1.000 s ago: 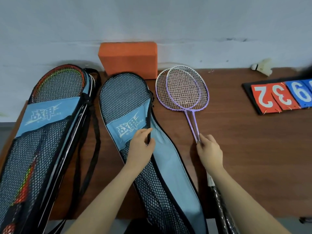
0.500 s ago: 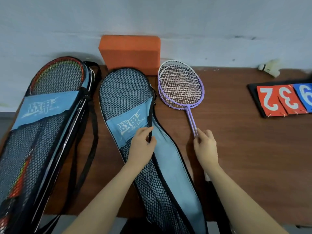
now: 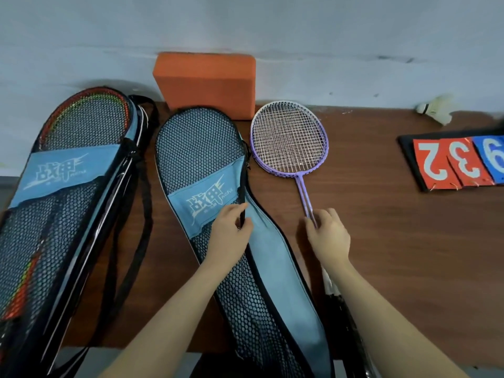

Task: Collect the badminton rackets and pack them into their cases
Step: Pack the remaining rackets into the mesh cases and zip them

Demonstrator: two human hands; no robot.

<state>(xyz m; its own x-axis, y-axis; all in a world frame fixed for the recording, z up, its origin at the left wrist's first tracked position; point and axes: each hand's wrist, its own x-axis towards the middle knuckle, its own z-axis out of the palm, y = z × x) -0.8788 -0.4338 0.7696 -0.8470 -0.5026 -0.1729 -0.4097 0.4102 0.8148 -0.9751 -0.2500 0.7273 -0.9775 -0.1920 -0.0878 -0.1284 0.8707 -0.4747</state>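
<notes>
Brown wooden table [image 3: 395, 241] standing against a pale wall. Open mesh case [image 3: 196, 148] lying at centre, blue lining showing; left hand [image 3: 230, 230] pinching its zipper edge, fingers clamped on the black trim. Purple rackets [image 3: 289, 140], two stacked, lying just right of the case; right hand [image 3: 328, 236] gripping their shafts, fingers curling round them. Filled case [image 3: 68, 192] lying at left, red racket showing inside. Orange block [image 3: 204, 80], shuttlecock [image 3: 436, 109] and number cards [image 3: 458, 162] sitting behind and right.
</notes>
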